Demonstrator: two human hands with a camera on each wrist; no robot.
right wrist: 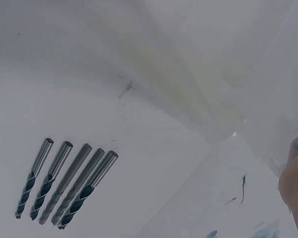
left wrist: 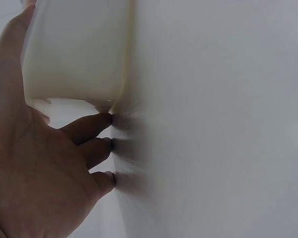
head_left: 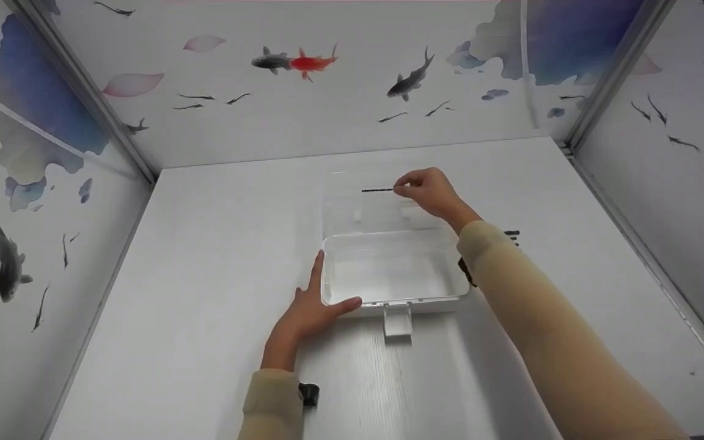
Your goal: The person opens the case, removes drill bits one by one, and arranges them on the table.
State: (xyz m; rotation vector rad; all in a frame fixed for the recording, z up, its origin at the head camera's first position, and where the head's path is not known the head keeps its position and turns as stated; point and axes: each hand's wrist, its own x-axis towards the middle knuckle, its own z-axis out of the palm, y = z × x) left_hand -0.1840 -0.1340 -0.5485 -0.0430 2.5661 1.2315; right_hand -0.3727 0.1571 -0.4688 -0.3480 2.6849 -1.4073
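A clear plastic box [head_left: 428, 300] stands with its lid [head_left: 343, 214] folded back, away from me. My left hand [head_left: 310, 311] steadies its near left corner, index finger along the left side and thumb over the front edge. From the left wrist, the other fingertips [left wrist: 104, 181] touch the white tabletop beside the box wall [left wrist: 79, 54]. Between thumb and fingers, my right hand [head_left: 431, 192] pinches a dark drill bit [head_left: 376, 190] that points left over the lid. Only part of that hand [right wrist: 295, 178] shows at the right wrist view's edge, the bit hidden there.
Several drill bits [right wrist: 67, 181] lie in a row on the table right of the box, partly covered by my right sleeve [head_left: 523, 293] in the head view. The box's front latch [head_left: 397, 321] hangs outward. White panels with fish prints [head_left: 410, 79] enclose the table [head_left: 205, 275].
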